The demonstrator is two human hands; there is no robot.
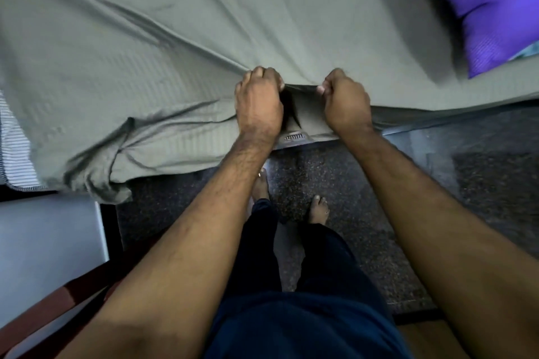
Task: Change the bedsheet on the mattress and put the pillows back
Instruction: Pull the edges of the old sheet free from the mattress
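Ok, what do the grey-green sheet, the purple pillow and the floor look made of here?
The grey-green sheet looks like thin woven fabric, matte: it creases softly and shows a faint woven stripe. The purple pillow has a cloth cover with fine ribbing and a slight sheen. The floor seems polished speckled stone, perhaps granite, given its glossy reflections.

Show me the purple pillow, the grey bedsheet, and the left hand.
purple pillow (484, 0), head view, middle of its face.
grey bedsheet (175, 46), head view, flat stretch on the mattress.
left hand (258, 102), head view, back of hand.
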